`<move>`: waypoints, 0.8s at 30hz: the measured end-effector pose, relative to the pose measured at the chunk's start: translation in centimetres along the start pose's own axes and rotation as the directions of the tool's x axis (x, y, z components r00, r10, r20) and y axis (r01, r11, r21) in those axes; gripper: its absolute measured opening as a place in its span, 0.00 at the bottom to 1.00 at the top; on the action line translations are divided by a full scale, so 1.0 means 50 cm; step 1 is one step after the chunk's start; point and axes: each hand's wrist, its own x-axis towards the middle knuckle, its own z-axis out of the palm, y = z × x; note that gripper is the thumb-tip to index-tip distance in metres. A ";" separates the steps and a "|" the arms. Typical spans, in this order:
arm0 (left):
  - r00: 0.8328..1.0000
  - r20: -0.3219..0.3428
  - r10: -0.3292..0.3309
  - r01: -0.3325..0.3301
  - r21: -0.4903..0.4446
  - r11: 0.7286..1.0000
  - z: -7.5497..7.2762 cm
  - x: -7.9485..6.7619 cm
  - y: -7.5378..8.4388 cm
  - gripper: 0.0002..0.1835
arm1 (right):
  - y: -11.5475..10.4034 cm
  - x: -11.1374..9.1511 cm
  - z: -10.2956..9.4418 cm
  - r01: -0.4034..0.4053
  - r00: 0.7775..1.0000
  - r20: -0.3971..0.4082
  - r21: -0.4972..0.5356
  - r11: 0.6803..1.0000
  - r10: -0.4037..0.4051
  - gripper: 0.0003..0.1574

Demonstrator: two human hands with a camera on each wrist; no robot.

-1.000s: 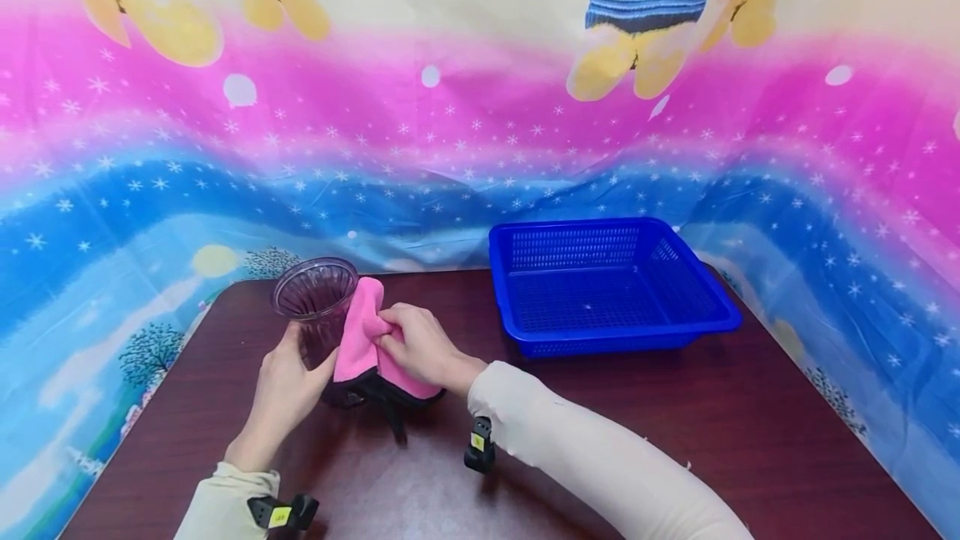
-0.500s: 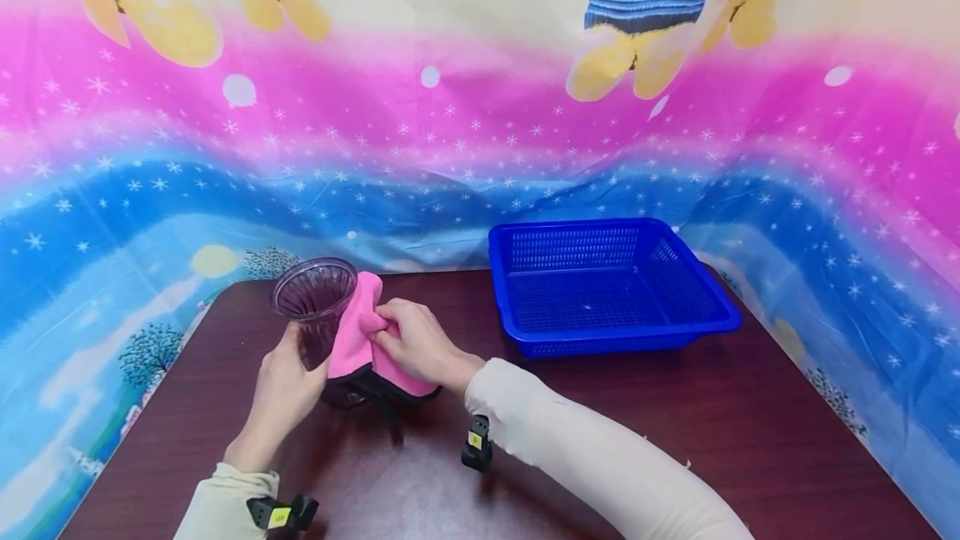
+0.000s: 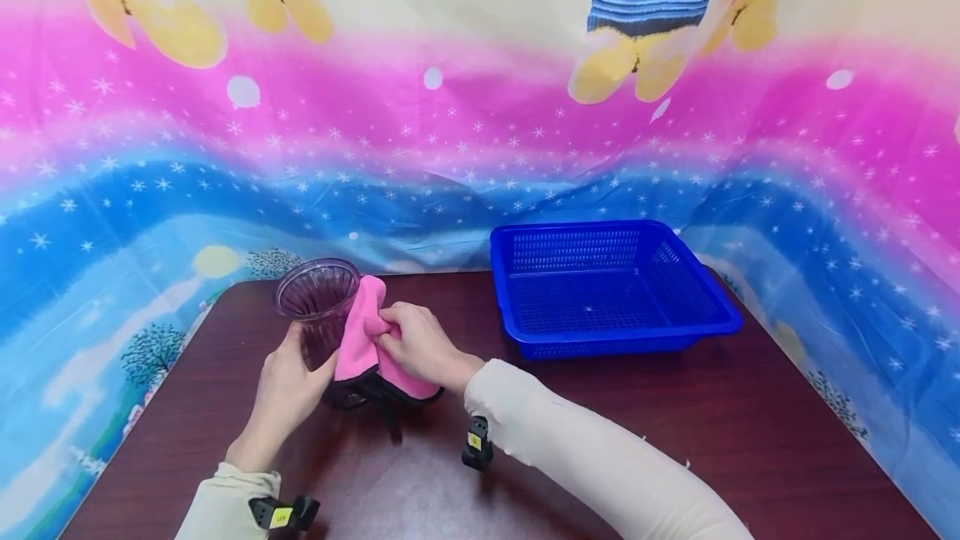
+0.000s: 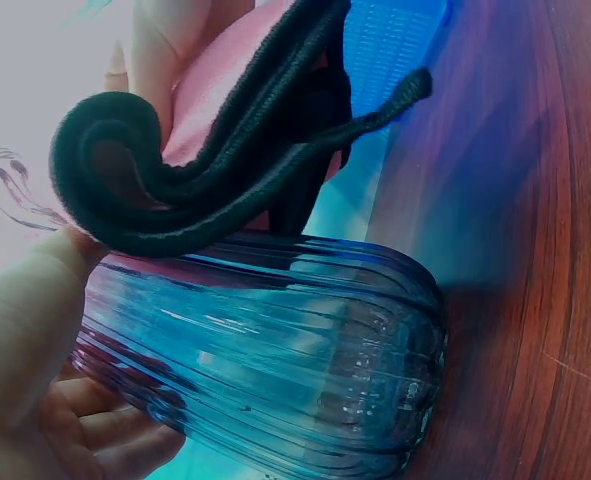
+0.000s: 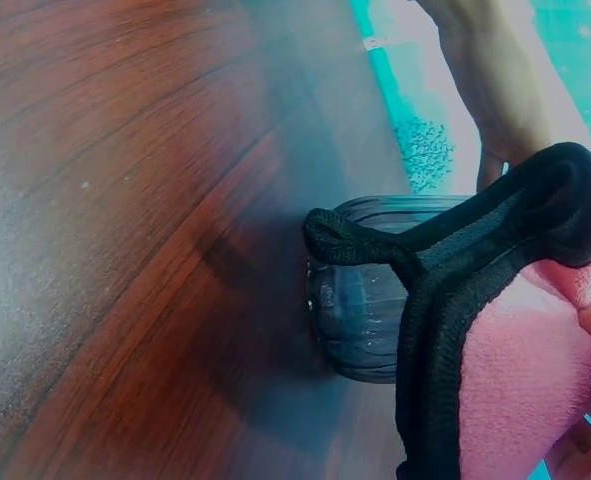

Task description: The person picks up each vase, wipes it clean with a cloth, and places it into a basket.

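Note:
A ribbed, see-through purple glass vase with a flared rim is at the left of the table. My left hand grips it round the middle, thumb on the near side and fingers behind. My right hand pinches a pink cloth with black edging and presses it against the vase's right side. In the left wrist view the vase's ribbed lower body shows below the cloth's black edge. A black hanging loop sticks out from the cloth in the right wrist view.
A blue plastic basket with perforated walls stands at the back right of the dark wooden table. A printed curtain hangs close behind the table and along its sides.
The right hand slid the cloth slightly up and left along the vase, then slightly back right and down. The left hand's grip on the vase stays the same.

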 end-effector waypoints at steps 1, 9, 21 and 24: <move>1.000 -0.002 0.001 -0.001 -0.002 1.000 0.001 0.000 0.000 0.35 | 0.002 0.000 0.001 -0.001 1.000 0.001 -0.006 1.000 0.001 0.07; 1.000 -0.017 0.002 -0.002 -0.001 1.000 0.003 0.000 0.000 0.34 | 0.014 -0.002 0.011 -0.016 0.999 0.044 -0.035 0.999 0.018 0.06; 1.000 -0.012 -0.004 0.003 -0.019 1.000 0.002 0.001 -0.001 0.39 | 0.026 -0.005 0.022 -0.027 0.997 0.068 -0.097 0.995 0.034 0.07; 1.000 -0.011 -0.009 0.009 -0.020 1.000 0.002 0.002 -0.001 0.40 | 0.030 -0.006 0.027 -0.038 0.995 0.083 -0.117 0.992 0.048 0.09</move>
